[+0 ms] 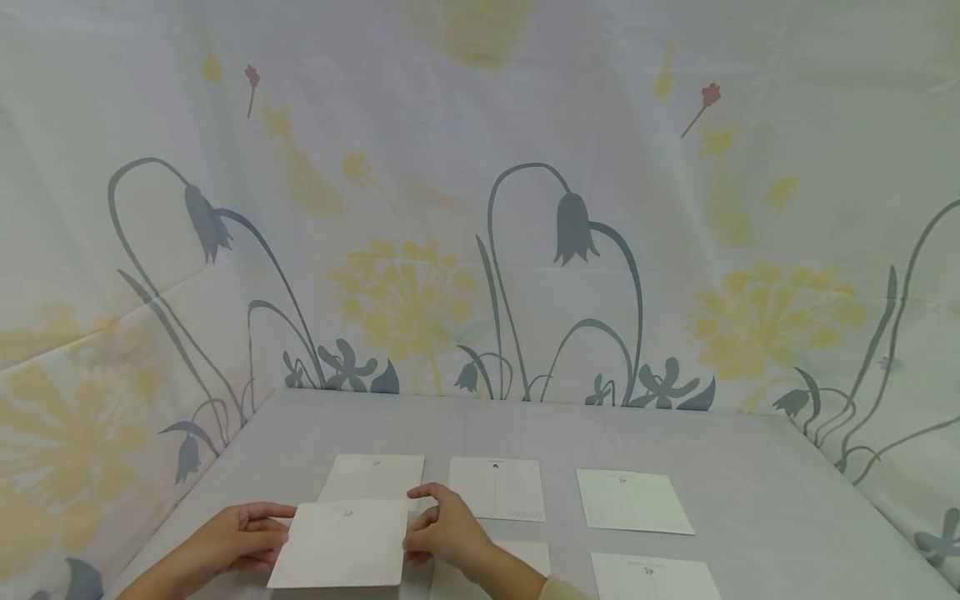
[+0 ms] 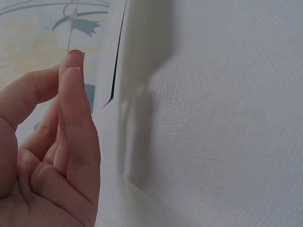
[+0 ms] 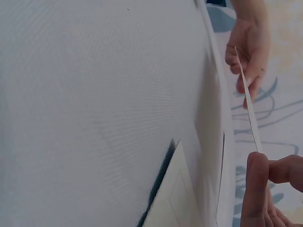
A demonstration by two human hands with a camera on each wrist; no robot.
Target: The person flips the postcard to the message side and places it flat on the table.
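Observation:
In the head view, a white postcard [image 1: 337, 546] with a small grey print near its far edge is held between both hands, raised over the table. My left hand [image 1: 243, 537] pinches its left edge. The right hand [image 1: 453, 533] grips the opposite edge between thumb and fingers. Seen edge-on in the right wrist view, the postcard [image 3: 251, 113] is a thin strip leading to the fingertips of the right hand [image 3: 260, 189]. In the left wrist view, thumb and fingertips of the left hand [image 2: 66, 137] meet on its thin edge [image 2: 71, 35].
Several similar postcards lie on the light grey table [image 1: 772, 500]: a far-left one [image 1: 375, 475] partly covered by the held one, one with a centre line [image 1: 495, 492], a far-right one [image 1: 633, 500], a near-right one [image 1: 652, 579]. Another [image 1: 517, 554] is partly behind the right hand. Flower-printed cloth [image 1: 450, 125] surrounds the table.

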